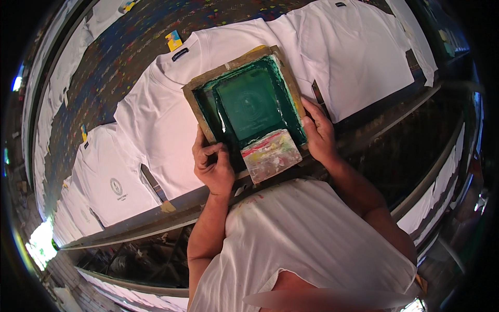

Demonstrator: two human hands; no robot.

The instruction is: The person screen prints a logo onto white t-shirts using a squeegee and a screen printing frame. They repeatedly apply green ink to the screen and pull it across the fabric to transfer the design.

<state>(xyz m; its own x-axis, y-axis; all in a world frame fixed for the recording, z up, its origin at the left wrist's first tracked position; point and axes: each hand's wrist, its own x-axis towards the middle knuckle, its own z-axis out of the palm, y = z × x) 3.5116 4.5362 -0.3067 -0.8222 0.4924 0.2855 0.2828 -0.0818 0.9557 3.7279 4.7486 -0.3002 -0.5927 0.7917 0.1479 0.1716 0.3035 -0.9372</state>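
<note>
Both hands hold a screen-printing frame (228, 68), a shallow wooden square with worn brown tape on its rim. Inside, the green mesh (250, 109) carries a faint round emblem, with dark green ink along its edges. My left hand (214, 164) grips the lower left corner, fingers bent. On the right side, my right hand (319, 132) is closed around the rim, thumb at the inner edge. A paint-stained squeegee (271, 156) rests in the frame's near end and sticks out over its near edge. Under the frame lies a white T-shirt (166, 119), partly covered.
Another white T-shirt (358, 57) lies to the right. At left, a T-shirt (106, 182) bears a dark round print, with more shirts beyond it. The long table (138, 67) is dark and paint-speckled. Its near edge runs just in front of my body. Yellow-and-blue tags (174, 40) sit by the collars.
</note>
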